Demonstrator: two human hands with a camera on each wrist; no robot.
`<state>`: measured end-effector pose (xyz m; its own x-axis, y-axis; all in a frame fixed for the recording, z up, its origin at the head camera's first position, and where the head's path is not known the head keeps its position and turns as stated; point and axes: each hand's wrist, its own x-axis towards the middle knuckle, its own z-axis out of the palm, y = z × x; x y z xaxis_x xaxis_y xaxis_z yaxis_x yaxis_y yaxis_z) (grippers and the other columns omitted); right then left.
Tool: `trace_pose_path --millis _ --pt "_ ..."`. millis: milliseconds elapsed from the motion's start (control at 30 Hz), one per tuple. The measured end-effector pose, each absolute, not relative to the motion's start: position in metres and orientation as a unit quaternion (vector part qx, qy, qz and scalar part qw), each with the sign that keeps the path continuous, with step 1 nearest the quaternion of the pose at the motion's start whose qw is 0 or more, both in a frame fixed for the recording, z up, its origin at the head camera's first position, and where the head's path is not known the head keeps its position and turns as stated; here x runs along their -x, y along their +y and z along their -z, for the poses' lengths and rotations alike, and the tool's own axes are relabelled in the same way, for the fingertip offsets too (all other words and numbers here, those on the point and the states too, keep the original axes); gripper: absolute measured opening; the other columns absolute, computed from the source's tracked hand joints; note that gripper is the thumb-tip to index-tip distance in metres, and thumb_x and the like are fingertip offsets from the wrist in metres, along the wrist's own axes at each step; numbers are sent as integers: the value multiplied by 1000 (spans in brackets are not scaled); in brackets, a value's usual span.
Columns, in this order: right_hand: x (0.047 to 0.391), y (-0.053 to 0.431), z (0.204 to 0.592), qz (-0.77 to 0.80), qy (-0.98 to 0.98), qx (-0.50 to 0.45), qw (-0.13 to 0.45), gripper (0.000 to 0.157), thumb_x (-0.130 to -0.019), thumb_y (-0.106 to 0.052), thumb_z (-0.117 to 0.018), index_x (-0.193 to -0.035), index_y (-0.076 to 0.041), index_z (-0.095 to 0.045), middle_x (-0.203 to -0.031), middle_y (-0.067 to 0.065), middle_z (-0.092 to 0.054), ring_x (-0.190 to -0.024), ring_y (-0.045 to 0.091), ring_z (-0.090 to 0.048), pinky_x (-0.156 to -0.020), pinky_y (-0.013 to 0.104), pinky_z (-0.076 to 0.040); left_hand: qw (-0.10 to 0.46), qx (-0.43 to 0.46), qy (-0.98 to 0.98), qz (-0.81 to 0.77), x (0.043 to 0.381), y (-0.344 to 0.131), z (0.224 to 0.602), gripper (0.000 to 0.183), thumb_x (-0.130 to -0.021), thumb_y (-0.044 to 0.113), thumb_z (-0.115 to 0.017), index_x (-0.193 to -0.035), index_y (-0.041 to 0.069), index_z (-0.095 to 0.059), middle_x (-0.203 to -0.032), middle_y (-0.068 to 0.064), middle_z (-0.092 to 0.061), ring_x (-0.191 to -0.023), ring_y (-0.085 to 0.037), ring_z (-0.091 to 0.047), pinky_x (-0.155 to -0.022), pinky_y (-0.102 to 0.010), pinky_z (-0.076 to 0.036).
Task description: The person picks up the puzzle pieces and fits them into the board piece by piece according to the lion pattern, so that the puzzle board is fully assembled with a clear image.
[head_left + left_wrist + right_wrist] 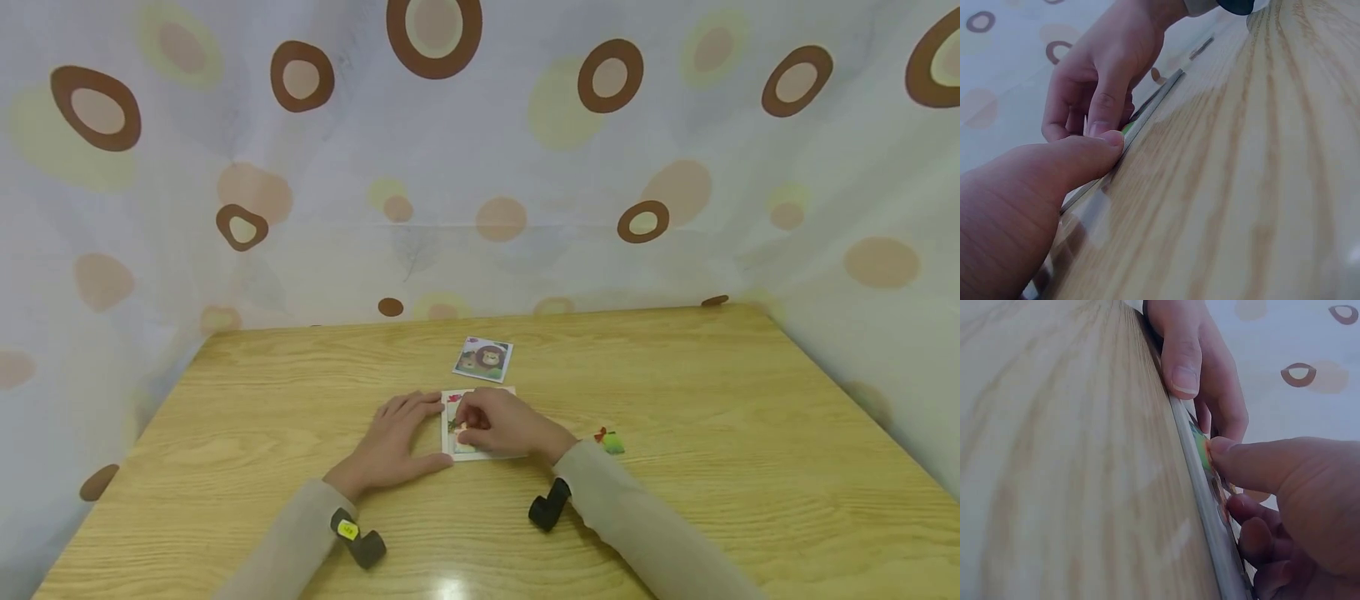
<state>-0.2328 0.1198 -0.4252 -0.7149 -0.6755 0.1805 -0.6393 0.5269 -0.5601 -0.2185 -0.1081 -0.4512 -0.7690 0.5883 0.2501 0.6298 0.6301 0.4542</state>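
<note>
A white-bordered picture puzzle board [446, 425] lies flat on the table in the head view, largely covered by my right hand. My left hand [397, 442] rests at the board's left edge with fingers spread, its thumb at the near corner. Over the board, my right hand [506, 423] has thumb and fingers curled together, pinching a small colourful puzzle piece [1202, 450] at the board's surface. The right wrist view shows the piece's green and orange edge by the thumb; its full shape is hidden. The left wrist view shows the board's thin edge [1154, 103] under my left thumb.
Behind the board lies a square lion picture card [483, 359]. A loose green and red piece [611, 441] lies to the right, beside my right wrist. The wood-grain table [675, 375] meets a patterned cloth backdrop [337, 167] at its back and sides.
</note>
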Motion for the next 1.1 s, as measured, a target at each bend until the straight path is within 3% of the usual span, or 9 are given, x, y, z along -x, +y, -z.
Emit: trace_pose_path --millis 533,900,1100 --pt "231 111 425 281 891 355 21 11 -87 -22 -72 -88 -13 -65 -69 -8 -58 -62 0 -47 -61 18 -41 33 337 -900 274 219 -109 451 71 -82 50 -69 -136 9 -51 -150 -4 -42 -136 -29 -34 -111 -58 -23" --pt "227 109 427 299 892 337 21 12 -86 -20 -74 -77 -16 -67 -72 -6 -66 -60 -2 -47 -57 16 -41 27 332 -904 268 220 -110 452 71 -82 52 -68 -137 10 -51 -151 -2 -41 -138 -29 -33 -112 -57 -22" --pt "223 111 429 292 883 368 5 9 -89 -14 -69 -80 -12 -70 -75 -3 -67 -62 -1 -46 -59 15 -41 37 337 -903 264 219 -110 453 71 -82 53 -67 -137 10 -51 -150 -3 -42 -137 -30 -34 -111 -58 -24"
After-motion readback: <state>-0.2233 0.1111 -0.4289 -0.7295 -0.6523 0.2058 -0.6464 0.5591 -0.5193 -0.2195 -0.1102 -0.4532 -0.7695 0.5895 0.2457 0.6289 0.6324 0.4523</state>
